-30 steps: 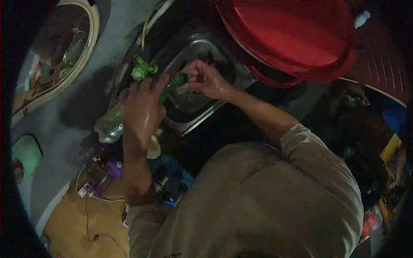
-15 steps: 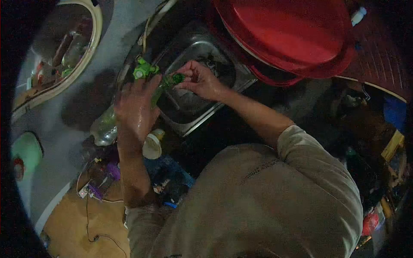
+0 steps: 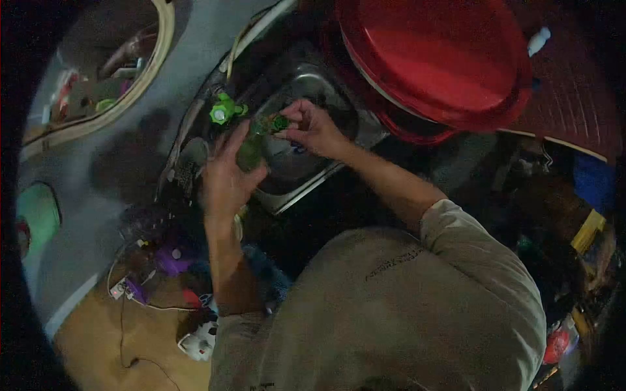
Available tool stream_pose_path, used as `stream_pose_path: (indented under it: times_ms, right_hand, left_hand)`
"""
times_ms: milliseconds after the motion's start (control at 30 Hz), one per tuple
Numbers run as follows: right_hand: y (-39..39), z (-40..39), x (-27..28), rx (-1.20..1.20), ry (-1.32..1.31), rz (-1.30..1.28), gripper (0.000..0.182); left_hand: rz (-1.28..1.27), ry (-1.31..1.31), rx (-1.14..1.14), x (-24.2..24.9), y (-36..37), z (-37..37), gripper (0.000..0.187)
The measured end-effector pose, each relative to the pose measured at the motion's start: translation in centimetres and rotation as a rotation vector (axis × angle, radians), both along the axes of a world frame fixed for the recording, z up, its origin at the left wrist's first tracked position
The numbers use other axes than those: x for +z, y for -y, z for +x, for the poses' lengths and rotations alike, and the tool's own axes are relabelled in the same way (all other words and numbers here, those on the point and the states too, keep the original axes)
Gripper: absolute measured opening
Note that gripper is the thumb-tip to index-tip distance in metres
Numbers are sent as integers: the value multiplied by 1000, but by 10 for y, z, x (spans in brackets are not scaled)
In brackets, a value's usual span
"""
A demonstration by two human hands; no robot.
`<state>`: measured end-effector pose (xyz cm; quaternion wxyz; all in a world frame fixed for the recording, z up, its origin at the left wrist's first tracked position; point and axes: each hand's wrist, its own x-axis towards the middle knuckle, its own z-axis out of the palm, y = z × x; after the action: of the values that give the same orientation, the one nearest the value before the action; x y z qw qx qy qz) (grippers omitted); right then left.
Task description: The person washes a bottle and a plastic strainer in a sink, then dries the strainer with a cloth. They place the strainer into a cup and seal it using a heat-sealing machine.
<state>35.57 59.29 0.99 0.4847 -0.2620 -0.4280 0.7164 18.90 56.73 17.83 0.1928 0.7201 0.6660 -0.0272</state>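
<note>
My left hand [image 3: 228, 173], slightly blurred, is closed around a clear, greenish plastic bottle [image 3: 251, 153]. The bottle's neck [image 3: 262, 124] points right over the sink [image 3: 303, 176], and its lower end is hidden behind my hand and forearm. With thumb and fingertips, my right hand [image 3: 316, 133] pinches the dark green cap [image 3: 280, 122] at the bottle's mouth. Whether the cap is still seated on the neck cannot be made out. Just above my left fingers is a tap with a bright green handle [image 3: 222, 112].
A large red basin [image 3: 437, 58] stands at the sink's far right side. A pale hose [image 3: 235, 52] runs up behind the tap. On the left are a round-framed mirror [image 3: 156, 58] and a green object [image 3: 40, 212]. Cables and a purple item [image 3: 173, 260] lie lower left.
Both hands and the bottle appear a little further right in the view. The bottle's lower end, visible left of my forearm before, is now hidden. My right fingers stay at the cap.
</note>
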Motion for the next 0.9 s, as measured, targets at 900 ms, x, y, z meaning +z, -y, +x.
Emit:
stream_pose_path:
  times_ms: [900]
  right_hand:
    - [-58, 3, 34, 292, 1374, 602, 38]
  left_hand:
    - [228, 455, 183, -62, 121, -86, 68]
